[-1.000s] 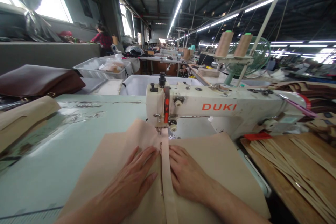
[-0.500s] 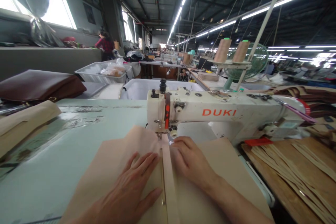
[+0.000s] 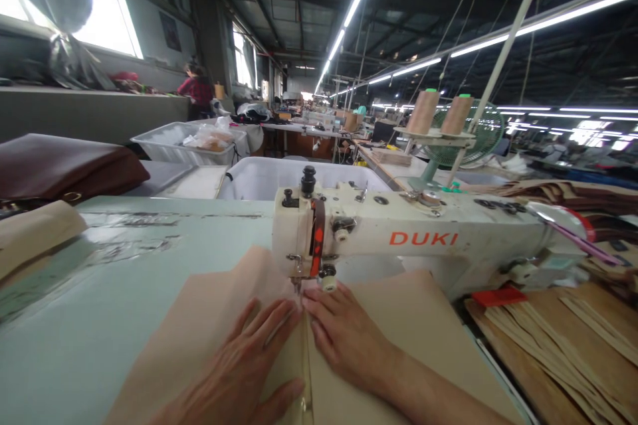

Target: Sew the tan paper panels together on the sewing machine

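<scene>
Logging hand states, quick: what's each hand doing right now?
Left hand: open, laid palm down on the tan sheet, holding nothing visible.
Right hand: resting on the sheet; whether it pinches anything cannot be told.

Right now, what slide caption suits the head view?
Left hand and right hand touch beige material at a DUKI sewing machine.

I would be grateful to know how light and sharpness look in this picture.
In the head view, the upper-left window is blown out to white; also in the head view, the left hand and right hand look slightly soft, while the DUKI lettering on the sewing machine is legible.
</scene>
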{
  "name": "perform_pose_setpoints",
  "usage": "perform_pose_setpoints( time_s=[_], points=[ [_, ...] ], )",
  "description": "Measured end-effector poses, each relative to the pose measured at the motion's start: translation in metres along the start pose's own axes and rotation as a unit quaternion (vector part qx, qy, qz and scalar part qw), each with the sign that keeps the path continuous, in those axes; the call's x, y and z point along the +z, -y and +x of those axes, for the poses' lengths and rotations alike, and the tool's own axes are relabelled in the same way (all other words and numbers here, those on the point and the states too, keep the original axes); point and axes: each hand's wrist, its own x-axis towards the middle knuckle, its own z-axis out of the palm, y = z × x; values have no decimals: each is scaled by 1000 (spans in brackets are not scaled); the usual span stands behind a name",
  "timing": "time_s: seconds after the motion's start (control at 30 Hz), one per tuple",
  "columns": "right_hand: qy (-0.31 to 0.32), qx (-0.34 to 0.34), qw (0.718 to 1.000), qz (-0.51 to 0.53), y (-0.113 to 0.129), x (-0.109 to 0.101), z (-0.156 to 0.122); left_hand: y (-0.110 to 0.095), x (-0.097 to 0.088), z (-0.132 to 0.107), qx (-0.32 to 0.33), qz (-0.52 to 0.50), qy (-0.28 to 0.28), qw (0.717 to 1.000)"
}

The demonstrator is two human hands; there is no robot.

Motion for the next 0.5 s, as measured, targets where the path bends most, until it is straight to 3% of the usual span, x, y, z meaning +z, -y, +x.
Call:
perform_pose_setpoints(
  time_s=[0.37, 0.5],
  points=[
    [13, -8, 1000, -13, -4, -1, -1, -1, 0, 2, -23, -9, -10, 1000],
    [8, -9, 1000, -28, -8, 3, 4, 3, 0, 3, -44, -67, 42, 996]
  ],
)
